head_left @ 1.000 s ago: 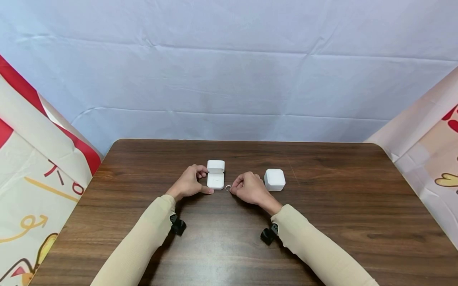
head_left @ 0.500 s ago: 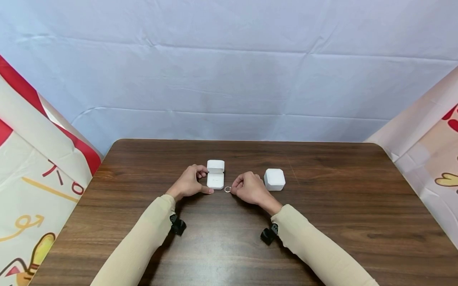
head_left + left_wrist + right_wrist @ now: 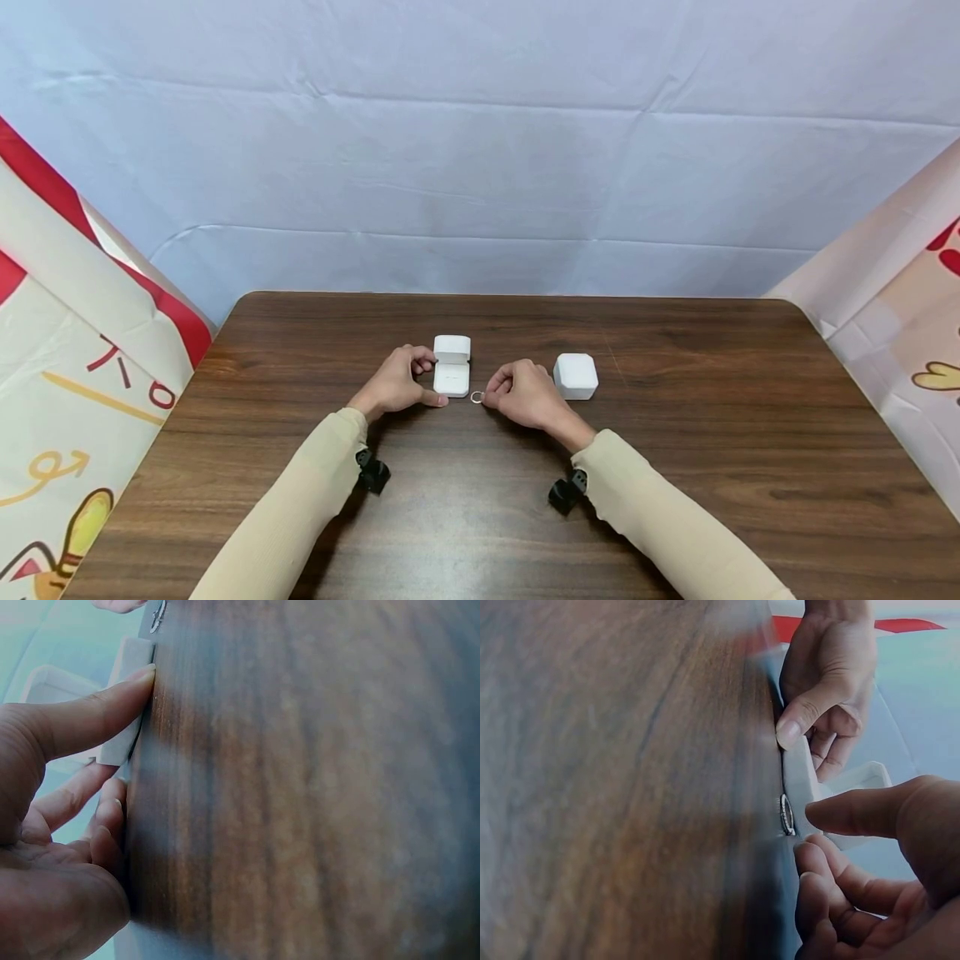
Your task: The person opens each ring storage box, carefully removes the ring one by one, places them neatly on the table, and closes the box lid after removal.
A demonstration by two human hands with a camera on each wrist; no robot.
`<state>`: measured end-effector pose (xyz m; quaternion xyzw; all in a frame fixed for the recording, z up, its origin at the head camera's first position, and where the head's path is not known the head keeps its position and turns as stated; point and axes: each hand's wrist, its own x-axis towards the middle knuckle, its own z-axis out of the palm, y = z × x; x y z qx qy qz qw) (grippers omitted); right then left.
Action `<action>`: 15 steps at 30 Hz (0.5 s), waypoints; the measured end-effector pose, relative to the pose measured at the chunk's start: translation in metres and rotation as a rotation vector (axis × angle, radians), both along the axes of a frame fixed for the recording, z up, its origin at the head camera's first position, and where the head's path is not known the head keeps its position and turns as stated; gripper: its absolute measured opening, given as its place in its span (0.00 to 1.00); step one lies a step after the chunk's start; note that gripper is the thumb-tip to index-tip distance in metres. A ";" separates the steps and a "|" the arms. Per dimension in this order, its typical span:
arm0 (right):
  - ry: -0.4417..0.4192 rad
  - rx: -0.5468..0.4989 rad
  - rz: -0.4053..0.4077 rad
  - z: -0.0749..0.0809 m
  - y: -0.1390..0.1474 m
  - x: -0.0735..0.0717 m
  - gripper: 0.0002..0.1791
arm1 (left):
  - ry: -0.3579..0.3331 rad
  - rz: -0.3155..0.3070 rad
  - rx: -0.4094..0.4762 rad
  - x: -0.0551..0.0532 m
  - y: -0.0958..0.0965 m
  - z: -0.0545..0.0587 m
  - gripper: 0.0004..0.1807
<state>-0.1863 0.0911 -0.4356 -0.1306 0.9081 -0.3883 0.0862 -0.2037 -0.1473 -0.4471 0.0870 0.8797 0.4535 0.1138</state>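
Left hand (image 3: pixel 401 381) grips ring box (image 3: pixel 452 382) on wood-grain table (image 3: pixel 712 383), pale sheeting (image 3: pixel 480 167) behind; right hand (image 3: pixel 523 396) at ring (image 3: pixel 787 816), grasp unclear.

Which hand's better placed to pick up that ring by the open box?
Probably the right hand: its fingertips are just beside the ring, while the left hand holds the open white box, thumb at its near edge.
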 end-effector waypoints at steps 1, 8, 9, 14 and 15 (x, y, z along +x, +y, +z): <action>0.002 -0.006 0.001 0.000 0.000 0.000 0.05 | 0.001 -0.001 0.000 0.000 0.000 0.000 0.33; 0.018 -0.061 0.012 0.001 0.001 -0.001 0.04 | -0.002 0.000 0.000 0.000 0.000 0.001 0.32; 0.021 -0.067 0.015 0.001 0.001 -0.002 0.04 | -0.001 0.000 -0.001 0.000 0.000 0.001 0.32; 0.030 -0.102 0.033 0.004 0.002 -0.004 0.04 | 0.003 -0.004 -0.004 0.000 0.000 0.001 0.32; 0.031 -0.106 0.036 0.005 0.002 -0.004 0.05 | 0.005 -0.004 -0.005 -0.001 0.000 0.001 0.31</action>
